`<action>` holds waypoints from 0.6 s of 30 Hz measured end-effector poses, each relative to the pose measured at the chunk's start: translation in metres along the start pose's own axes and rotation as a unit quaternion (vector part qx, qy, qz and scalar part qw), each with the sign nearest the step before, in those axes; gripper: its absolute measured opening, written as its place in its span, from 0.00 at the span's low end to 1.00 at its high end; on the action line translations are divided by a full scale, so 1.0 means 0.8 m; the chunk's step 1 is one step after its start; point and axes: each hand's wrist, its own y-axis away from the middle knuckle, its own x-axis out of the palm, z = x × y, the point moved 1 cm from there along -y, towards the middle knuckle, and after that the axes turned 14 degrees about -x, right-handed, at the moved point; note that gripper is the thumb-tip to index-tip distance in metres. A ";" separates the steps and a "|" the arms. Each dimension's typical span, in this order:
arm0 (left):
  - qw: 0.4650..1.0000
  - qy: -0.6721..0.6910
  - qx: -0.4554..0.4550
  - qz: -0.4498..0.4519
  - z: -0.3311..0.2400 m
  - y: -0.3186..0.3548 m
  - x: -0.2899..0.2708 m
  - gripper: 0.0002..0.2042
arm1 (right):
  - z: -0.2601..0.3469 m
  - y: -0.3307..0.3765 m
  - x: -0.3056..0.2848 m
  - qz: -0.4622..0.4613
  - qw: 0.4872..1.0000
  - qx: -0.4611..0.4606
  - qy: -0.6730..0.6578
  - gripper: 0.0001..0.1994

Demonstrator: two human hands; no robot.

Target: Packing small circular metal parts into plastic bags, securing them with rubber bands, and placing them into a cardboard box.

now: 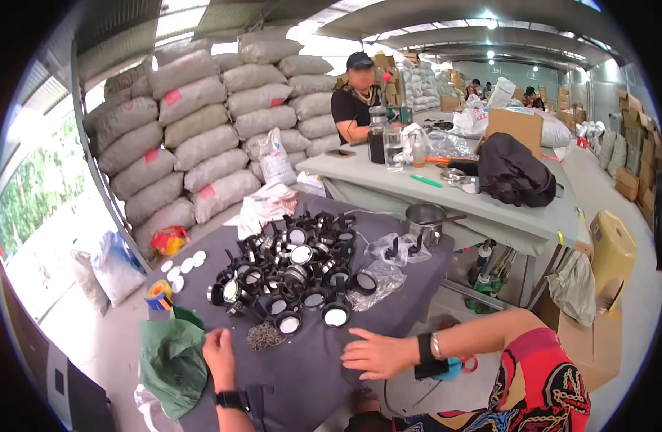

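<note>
On the dark grey cloth [288,381] in front of me lies a large heap of black round-rimmed pieces [295,270], many with pale discs inside and short stems. One such piece with a bright disc [335,315] rests at the near edge of the heap. My right hand [378,355] is held flat over the cloth to its lower right, fingers stretched out and holding nothing. My left hand [219,353] is beside a green cloth bag [174,363], fingers loosely bent and apart; whether they touch the bag is unclear. Between the hands, nearer the heap, sits a tangle of thin metal chain or wire [265,336].
Left of the heap are several white discs [180,268] and a yellow tape roll [159,290]. Clear plastic bags [378,284] and a metal pot [425,216] stand right. Beyond, a table [360,173] holds bottles and a black bag [515,169]; a person [358,101] is behind it.
</note>
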 end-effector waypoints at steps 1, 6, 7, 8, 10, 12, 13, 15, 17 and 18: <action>1.000 -0.009 0.015 0.012 -0.016 0.025 -0.010 0.11 | 0.022 0.005 -0.009 -0.044 0.999 0.021 -0.009 0.16; 0.998 -0.017 -0.062 0.014 0.019 0.095 -0.046 0.10 | 0.129 0.124 0.059 -0.072 0.956 0.259 -0.117 0.10; 0.997 -0.043 -0.068 -0.008 0.038 0.101 -0.049 0.10 | 0.153 0.166 0.087 -0.050 0.899 0.396 -0.182 0.13; 0.994 -0.095 -0.045 -0.035 0.055 0.103 -0.055 0.09 | 0.174 0.227 0.146 -0.019 0.860 0.472 -0.193 0.16; 0.991 -0.118 -0.045 -0.040 0.090 0.112 -0.062 0.08 | 0.223 0.301 0.199 0.182 0.770 0.550 -0.269 0.20; 0.988 -0.140 -0.049 -0.037 0.105 0.114 -0.059 0.08 | 0.221 0.345 0.236 0.314 0.833 0.334 -0.309 0.18; 0.991 -0.116 -0.049 -0.036 0.109 0.117 -0.059 0.07 | 0.234 0.364 0.258 0.316 0.831 0.338 -0.311 0.18; 0.993 -0.091 -0.058 -0.038 0.106 0.126 -0.061 0.07 | 0.218 0.385 0.273 0.321 0.827 0.338 -0.314 0.18; 0.996 -0.080 -0.032 -0.031 0.097 0.132 -0.060 0.05 | 0.203 0.400 0.277 0.328 0.823 0.341 -0.314 0.17; 0.996 -0.073 -0.040 -0.024 0.089 0.135 -0.057 0.05 | 0.201 0.405 0.274 0.331 0.818 0.349 -0.314 0.17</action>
